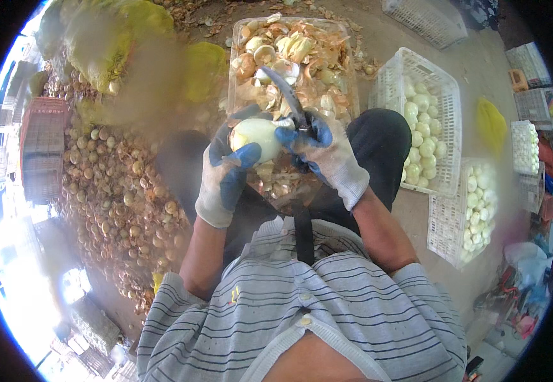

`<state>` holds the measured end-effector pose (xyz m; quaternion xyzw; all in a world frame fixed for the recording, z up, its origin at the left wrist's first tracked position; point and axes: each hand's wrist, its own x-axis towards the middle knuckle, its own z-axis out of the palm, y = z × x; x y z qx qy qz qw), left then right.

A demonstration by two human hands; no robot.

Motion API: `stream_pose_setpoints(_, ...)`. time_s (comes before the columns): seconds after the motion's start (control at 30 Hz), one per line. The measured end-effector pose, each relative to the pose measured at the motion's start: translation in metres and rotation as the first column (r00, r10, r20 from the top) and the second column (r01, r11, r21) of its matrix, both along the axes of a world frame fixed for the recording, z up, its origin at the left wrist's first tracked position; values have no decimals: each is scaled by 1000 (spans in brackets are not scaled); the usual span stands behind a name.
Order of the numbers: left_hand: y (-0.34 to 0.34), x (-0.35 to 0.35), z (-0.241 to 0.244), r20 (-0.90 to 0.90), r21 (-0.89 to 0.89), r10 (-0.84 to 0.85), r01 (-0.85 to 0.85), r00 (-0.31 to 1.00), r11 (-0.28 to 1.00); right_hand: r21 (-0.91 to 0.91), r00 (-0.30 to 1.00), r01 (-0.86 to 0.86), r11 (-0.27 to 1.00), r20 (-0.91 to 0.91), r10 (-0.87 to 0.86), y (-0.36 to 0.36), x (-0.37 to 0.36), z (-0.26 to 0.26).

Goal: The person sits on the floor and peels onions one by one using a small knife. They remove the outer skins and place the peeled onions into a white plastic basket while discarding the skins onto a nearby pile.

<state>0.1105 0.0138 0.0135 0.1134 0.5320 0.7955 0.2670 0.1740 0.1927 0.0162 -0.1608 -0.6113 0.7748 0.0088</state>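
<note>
My left hand [231, 167], in a white and blue work glove, holds a pale, mostly peeled onion [256, 139] over my lap. My right hand [326, 148], gloved alike, is closed around the handle of a knife with a curved blade [286, 90]; the blade points up and to the left. Fingers of my right hand touch the onion's right end. Just beyond the hands is a plastic crate [232, 62] heaped with onion skins and trimmings [300, 47].
Unpeeled onions [128, 198] cover the floor at left, below yellow mesh sacks [104, 47]. White crates [453, 114] of peeled onions [422, 129] stand at right, with another peeled-onion crate [443, 234] beside them. A red crate [42, 143] is at far left.
</note>
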Motion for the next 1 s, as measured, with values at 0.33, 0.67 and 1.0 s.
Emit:
stream_pose_setpoints(0.33,7,8,-17,-265,-300,81,-162,961,940,77,1000,-14,997,8,14,-5,8,4)
stream_pose_setpoints(0.67,-1,9,-31,272,202,31,-89,962,975,-110,990,138,984,4,-138,22,8,-41)
stream_pose_setpoints(1.0,14,20,-23,183,198,51,-88,982,976,-36,998,43,998,-36,-44,-14,8,-9)
